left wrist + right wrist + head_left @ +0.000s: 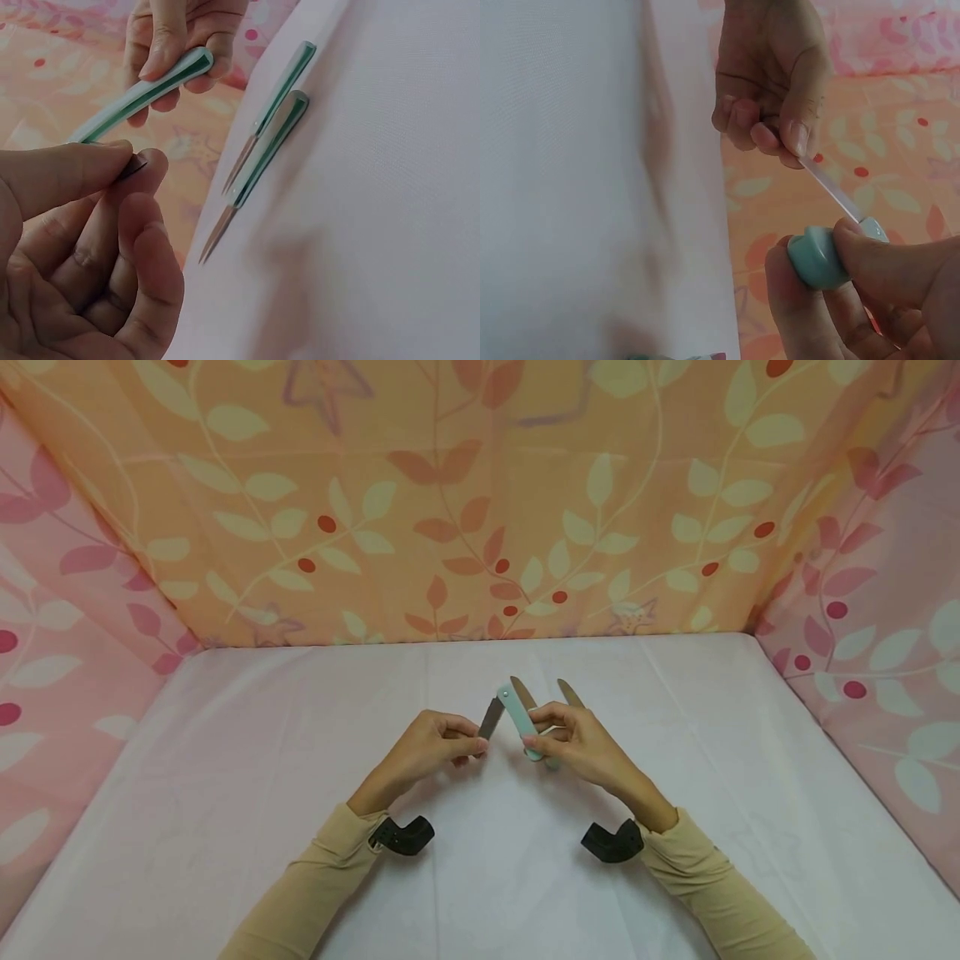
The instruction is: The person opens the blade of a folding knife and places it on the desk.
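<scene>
Between the two hands is a folding knife with a mint-green handle point(516, 714), its blade point(491, 718) swung partway out at an angle. My left hand point(442, 739) pinches the blade near its tip between thumb and fingers. The right hand point(577, 745) grips the handle, thumb on one side and fingers on the other. In the right wrist view the blade point(831, 187) stretches from the handle point(817, 255) to the left fingertips. Two more knives with green handles lie on the table, one knife point(270, 146) beside another knife point(285, 90); the right hand partly hides them in the head view.
A white cloth point(247, 793) covers the table. Patterned orange fabric point(450, 527) hangs along the back, with pink fabric point(60, 635) at the sides. Each wrist wears a black camera mount, such as the left mount point(405, 836).
</scene>
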{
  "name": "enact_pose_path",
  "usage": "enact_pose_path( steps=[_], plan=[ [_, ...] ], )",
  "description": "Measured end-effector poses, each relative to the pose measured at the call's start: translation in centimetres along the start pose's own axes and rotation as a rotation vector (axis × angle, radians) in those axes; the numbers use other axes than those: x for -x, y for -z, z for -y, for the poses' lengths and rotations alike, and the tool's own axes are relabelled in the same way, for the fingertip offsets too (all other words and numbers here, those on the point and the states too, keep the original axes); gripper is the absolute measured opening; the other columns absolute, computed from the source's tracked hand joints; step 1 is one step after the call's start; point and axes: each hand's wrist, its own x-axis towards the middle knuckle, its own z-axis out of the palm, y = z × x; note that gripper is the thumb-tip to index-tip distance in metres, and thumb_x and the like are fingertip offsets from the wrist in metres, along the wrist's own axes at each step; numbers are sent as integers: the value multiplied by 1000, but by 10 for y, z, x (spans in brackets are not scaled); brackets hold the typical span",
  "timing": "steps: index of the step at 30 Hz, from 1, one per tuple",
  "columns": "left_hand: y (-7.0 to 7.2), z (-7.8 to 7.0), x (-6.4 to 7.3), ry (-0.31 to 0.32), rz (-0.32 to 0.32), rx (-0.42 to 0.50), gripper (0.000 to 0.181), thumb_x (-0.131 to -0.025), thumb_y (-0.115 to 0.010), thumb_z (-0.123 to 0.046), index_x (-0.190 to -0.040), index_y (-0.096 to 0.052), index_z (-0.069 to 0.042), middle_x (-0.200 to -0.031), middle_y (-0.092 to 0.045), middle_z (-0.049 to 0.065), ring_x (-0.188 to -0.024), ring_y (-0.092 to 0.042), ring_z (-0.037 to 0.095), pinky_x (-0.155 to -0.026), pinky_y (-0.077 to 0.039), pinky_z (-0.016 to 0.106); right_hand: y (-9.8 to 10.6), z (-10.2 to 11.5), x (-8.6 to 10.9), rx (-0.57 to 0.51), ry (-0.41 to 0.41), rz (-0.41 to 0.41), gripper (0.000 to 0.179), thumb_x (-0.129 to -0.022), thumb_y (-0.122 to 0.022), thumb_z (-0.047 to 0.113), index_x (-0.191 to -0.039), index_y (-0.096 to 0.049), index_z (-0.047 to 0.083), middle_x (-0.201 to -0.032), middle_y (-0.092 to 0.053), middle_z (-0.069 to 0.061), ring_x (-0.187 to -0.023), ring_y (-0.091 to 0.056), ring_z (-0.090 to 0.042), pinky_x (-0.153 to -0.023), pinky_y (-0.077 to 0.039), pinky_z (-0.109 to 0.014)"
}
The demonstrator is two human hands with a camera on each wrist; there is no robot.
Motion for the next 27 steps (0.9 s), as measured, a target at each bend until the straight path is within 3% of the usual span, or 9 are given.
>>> enact_pose_path(
  steps=[8, 14, 21, 27],
  plan=[
    [4, -2, -2, -10, -81, -5, 19, -90, -72, -18, -98, -74, -1, -77, -70, -2, -71, -56, 15, -70, -49, 31, 7, 0, 1, 4, -1, -2, 35, -93, -69, 13, -124, -61, -2, -110, -65, -20, -91, -72, -20, -79, -58, -38],
    [6, -2, -2, -44, -149, -6, 19, -93, -68, -17, -100, -73, 0, -77, -67, -3, -76, -53, 17, -72, -47, 32, 8, -1, 1, 11, 1, 13, 36, -94, -68, 14, -125, -60, -2, -108, -65, -19, -89, -72, -19, -79, -58, -37],
    [7, 1, -2, -94, -203, -13, 16, -95, -66, -13, -99, -71, 2, -81, -64, 8, -78, -55, 27, -68, -48, 31, 7, 1, 1, 12, 6, 23, 35, -93, -68, 11, -124, -61, -4, -107, -66, -20, -85, -71, -17, -78, -58, -37],
    [5, 3, -4, -125, -258, 1, 16, -95, -65, -13, -98, -69, 2, -87, -67, 20, -76, -58, 20, -70, -50, 30, 6, 0, 1, -4, -9, 44, 34, -93, -68, 9, -123, -61, -5, -107, -64, -20, -84, -69, -17, -79, -58, -40]
  ],
)
